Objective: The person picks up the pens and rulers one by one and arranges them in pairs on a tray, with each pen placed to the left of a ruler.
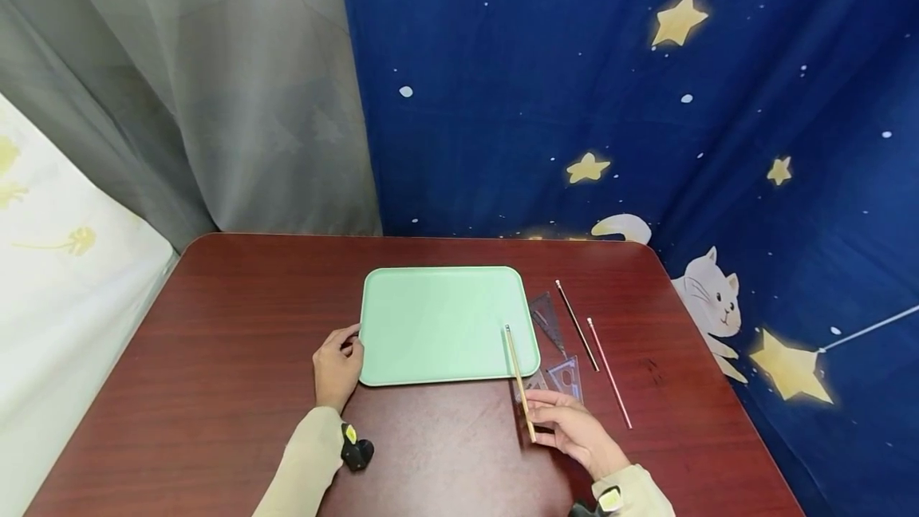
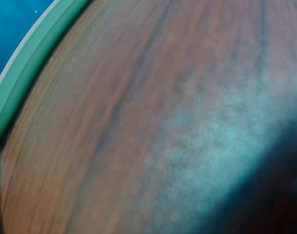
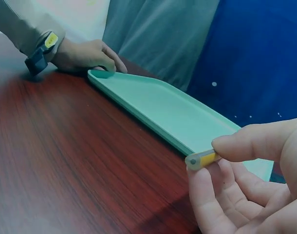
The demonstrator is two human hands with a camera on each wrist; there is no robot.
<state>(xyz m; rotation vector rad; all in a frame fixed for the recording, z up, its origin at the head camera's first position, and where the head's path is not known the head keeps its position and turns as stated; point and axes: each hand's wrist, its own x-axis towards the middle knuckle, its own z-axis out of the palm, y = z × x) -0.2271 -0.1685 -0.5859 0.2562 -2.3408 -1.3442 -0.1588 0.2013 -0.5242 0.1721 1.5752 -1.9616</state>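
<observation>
A pale green tray (image 1: 438,301) lies on the dark red table (image 1: 215,357). My left hand (image 1: 337,365) grips the tray's near-left corner, seen in the right wrist view as left hand (image 3: 87,54) on the tray rim (image 3: 139,105). My right hand (image 1: 570,425) pinches the near end of a yellow pencil (image 1: 518,381), whose far end reaches over the tray's right edge. In the right wrist view, thumb and fingers (image 3: 250,146) pinch the pencil end (image 3: 201,159). The left wrist view shows only blurred table wood and a strip of tray edge (image 2: 27,73).
Right of the tray lie clear plastic set squares (image 1: 549,321) and a stencil ruler (image 1: 565,377), a dark pencil (image 1: 577,324) and a pink pencil (image 1: 609,372). A blue starry cloth (image 1: 646,102) and grey curtain (image 1: 215,86) hang behind the table.
</observation>
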